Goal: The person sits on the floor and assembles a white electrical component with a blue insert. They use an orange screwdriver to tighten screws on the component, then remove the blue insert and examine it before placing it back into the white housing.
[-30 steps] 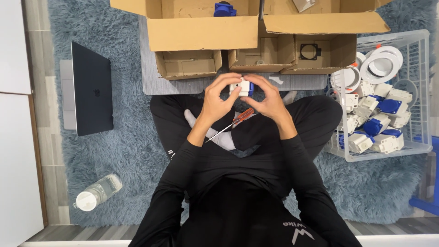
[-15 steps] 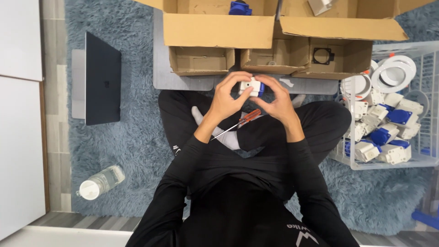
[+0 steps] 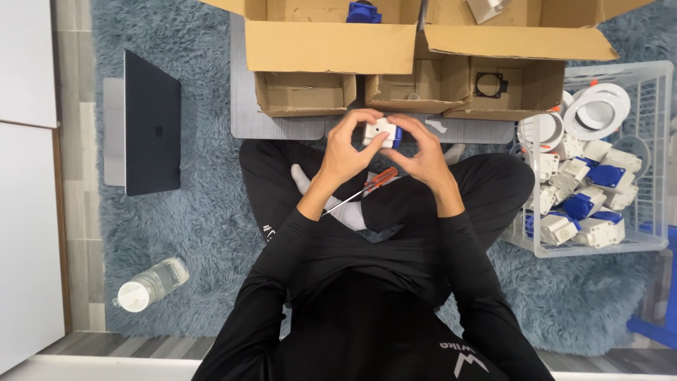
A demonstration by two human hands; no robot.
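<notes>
Head view: left hand (image 3: 343,152) and right hand (image 3: 421,155) pinching small white-and-blue plastic socket (image 3: 381,132); orange-handled screwdriver (image 3: 357,192) just below.

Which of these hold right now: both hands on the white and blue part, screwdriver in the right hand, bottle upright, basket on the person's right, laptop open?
1. Both the left hand and the right hand hold the white and blue part. True.
2. The screwdriver is in the right hand. False: it lies on the person's lap, under the hands.
3. The bottle stands upright. False: it lies on its side on the rug.
4. The basket of white and blue parts is on the person's right. True.
5. The laptop is open. False: it lies shut on the rug.
</notes>
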